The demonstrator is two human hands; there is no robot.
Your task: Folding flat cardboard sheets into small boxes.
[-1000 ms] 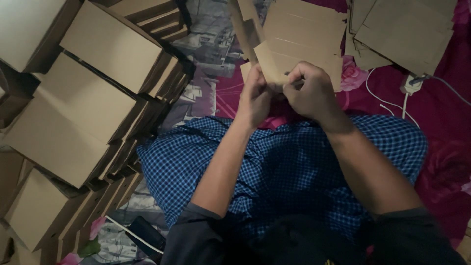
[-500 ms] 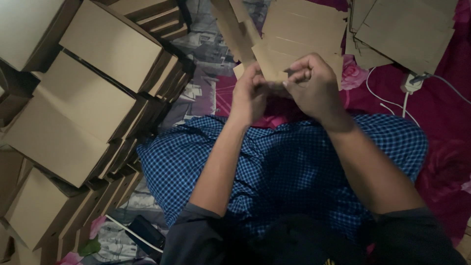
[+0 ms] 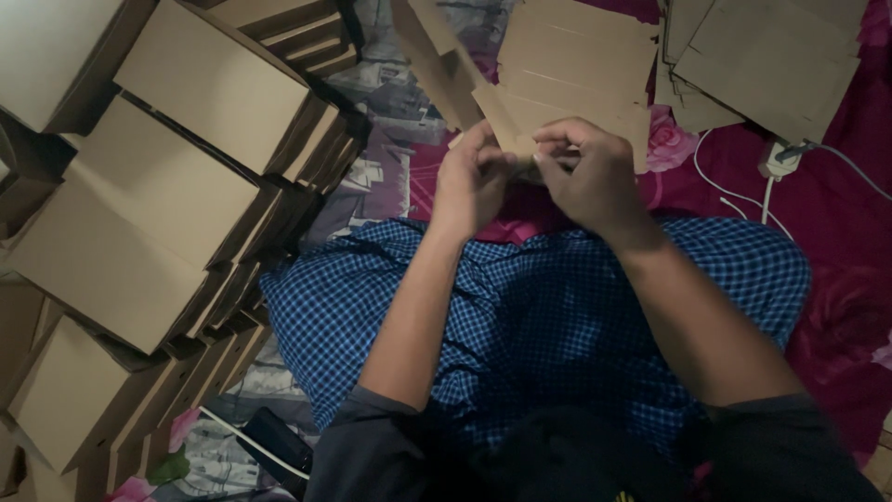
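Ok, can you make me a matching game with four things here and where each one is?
Things:
1. boxes
2. charger
3. phone
4. cardboard sheet

Places:
A. in both hands, the left hand and the right hand
B. bottom, left of the checked cloth
C. stacked along the left side
D. right, on the red floral fabric, with white cables

Pairs: 1-C, 2-D, 3-B, 4-A
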